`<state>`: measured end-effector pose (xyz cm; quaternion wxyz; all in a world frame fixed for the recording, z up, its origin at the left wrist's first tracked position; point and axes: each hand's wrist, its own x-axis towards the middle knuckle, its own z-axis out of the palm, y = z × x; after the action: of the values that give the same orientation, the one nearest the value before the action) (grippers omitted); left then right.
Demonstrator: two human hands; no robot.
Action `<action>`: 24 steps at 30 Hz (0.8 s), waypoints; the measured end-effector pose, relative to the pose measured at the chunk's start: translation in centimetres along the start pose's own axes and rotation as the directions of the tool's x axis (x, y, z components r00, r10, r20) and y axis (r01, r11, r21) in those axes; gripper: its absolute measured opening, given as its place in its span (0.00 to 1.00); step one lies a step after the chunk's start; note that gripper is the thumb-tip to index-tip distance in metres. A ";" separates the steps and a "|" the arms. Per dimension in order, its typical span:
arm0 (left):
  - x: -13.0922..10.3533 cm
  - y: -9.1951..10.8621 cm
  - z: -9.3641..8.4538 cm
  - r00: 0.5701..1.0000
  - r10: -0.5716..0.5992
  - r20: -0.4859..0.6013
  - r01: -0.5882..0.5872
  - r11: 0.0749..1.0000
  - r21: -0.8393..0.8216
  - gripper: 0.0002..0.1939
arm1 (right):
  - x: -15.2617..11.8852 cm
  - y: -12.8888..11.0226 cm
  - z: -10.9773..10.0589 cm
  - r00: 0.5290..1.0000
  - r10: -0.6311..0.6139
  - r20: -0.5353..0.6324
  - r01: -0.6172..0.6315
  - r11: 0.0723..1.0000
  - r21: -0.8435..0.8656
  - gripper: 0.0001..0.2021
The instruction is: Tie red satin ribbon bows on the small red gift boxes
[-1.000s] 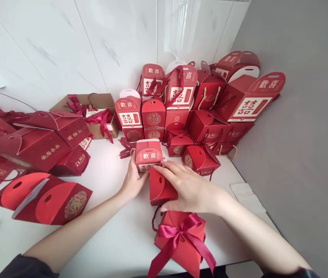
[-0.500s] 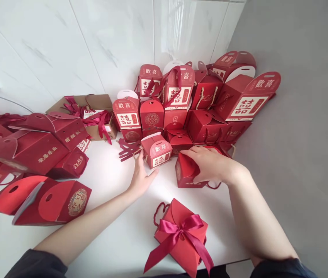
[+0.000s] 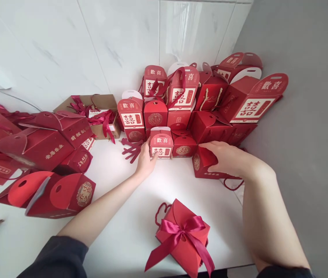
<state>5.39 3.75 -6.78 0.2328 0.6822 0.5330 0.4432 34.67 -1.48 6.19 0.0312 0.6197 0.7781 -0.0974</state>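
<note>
My left hand (image 3: 147,159) grips the left side of a small red box with a white label (image 3: 161,144), its thumb across the front. The box stands upright against the front of the stacked boxes. My right hand (image 3: 224,157) is over a dark red box (image 3: 204,164) with a gold emblem, fingers curved round its top; the far fingers are hidden. Beside it is a small red box with a round gold emblem (image 3: 184,150). Nearer me lies a red box (image 3: 191,247) with a magenta ribbon bow (image 3: 182,231) and a rope handle.
Stacked red boxes (image 3: 210,123) stand along the tiled wall (image 3: 129,38). More red boxes (image 3: 48,148) fill the left side. A cardboard box (image 3: 113,129) holds ribbons, with dark red strips (image 3: 131,150) near it. A grey wall (image 3: 311,154) rises on the right.
My left hand has set the small labelled box straighter and closer to the stack. My right hand and the dark red box have shifted right and slightly back. The view has turned a little left.
</note>
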 end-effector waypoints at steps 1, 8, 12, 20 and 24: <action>0.1 0.5 0.1 1.000 -0.004 0.015 0.004 1.000 0.025 0.36 | -0.2 -0.3 0.0 0.999 -0.036 -0.010 0.036 0.999 0.029 0.36; -4.6 7.4 -7.7 0.960 -0.034 0.279 -0.090 0.904 0.418 0.38 | -2.1 -0.7 -0.3 0.985 -0.130 -0.117 0.143 0.983 0.113 0.28; -8.6 10.5 -15.1 0.996 0.081 0.032 -0.078 0.652 0.755 0.33 | -2.7 0.2 -0.1 0.973 -0.111 -0.201 0.131 0.988 0.087 0.27; -14.5 5.2 -22.7 0.881 -0.207 -0.425 0.472 0.319 0.822 0.42 | -2.9 1.3 -0.7 0.970 -0.055 -0.236 0.080 0.992 0.099 0.26; -17.4 4.1 -24.1 0.897 -0.280 -0.343 0.434 0.405 0.805 0.36 | -3.1 1.0 -1.4 0.979 0.027 -0.201 -0.006 0.994 0.108 0.27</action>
<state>-13.75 -17.58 2.28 -0.0940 0.5381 0.8310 0.1049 36.47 -4.00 7.96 -0.0803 0.6337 0.7658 -0.0751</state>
